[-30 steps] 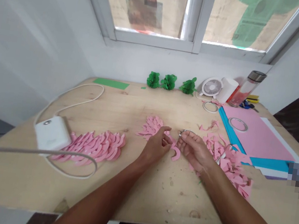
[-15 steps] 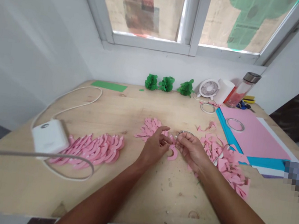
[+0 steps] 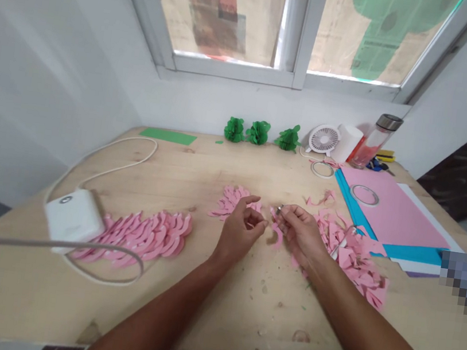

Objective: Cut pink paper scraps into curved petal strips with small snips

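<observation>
My right hand [image 3: 296, 224] is closed, thumb against fingers. A curved pink paper piece [image 3: 279, 238] hangs below those fingertips, and a small silvery edge of what looks like a narrow tape roll [image 3: 279, 209] shows above them; the rest is hidden by the hand. To its left, my left hand [image 3: 244, 223] has thumb and a finger pinched together, with the index finger raised. Whatever sits in that pinch is too small to make out. Behind the left hand lies a fanned cluster of pink paper pieces [image 3: 230, 200], partly covered by it.
Pink paper scraps [image 3: 359, 268] lie right of my right hand, with scissors partly showing. A row of pink curved pieces [image 3: 150, 238] lies left, beside a white box [image 3: 73, 219] with a cable. Pink sheets [image 3: 397, 212], tape rings, a fan [image 3: 324, 139] and a bottle [image 3: 377, 143] stand farther back.
My hands have drawn slightly apart. The curved pink piece has shifted right with my right hand, and the ring seen behind that hand now shows only a small edge.
</observation>
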`<state>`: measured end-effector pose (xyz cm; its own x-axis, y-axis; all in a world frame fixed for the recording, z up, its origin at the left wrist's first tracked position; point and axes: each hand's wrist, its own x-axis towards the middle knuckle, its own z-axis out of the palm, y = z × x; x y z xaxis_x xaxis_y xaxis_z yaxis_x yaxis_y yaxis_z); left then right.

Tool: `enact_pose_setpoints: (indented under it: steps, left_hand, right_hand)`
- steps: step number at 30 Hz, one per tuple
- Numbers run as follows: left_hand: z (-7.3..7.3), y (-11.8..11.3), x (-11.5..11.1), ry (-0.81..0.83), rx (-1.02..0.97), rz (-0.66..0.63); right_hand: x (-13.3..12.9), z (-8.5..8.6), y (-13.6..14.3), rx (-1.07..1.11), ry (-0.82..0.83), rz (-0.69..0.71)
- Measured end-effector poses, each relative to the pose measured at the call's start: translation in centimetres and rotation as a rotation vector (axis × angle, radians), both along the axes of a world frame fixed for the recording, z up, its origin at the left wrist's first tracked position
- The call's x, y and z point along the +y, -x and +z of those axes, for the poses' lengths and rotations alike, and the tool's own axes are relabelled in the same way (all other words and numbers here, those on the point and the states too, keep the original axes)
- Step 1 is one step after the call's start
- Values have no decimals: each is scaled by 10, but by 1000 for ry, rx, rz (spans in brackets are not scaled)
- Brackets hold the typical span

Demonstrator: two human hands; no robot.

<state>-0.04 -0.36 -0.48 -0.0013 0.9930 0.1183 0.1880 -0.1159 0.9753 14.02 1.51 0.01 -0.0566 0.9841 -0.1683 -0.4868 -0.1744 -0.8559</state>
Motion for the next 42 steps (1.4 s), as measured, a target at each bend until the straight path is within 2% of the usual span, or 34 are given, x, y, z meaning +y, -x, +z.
enact_pose_setpoints:
  steps: [6,15,22,29,36,42]
  left_hand:
    - [-5,-10,-6,48,-53,-62]
    - [-4,-7,-1,98,-193,23]
    - [-2,-6,-1,104,-315,-11]
    - [0,-11,-5,105,-233,27]
    - [-4,-7,-1,101,-335,28]
    - [0,-3,2,59,-333,106]
  right_hand:
    - [-1,1,1,6,-38,-59]
    - [-4,0,5,8,-72,-34]
    - [-4,-1,6,5,-100,-42]
    - [-5,0,7,5,-103,-61]
    - [-7,-2,9,-23,-126,-26]
    - [-7,-1,6,-165,-160,15]
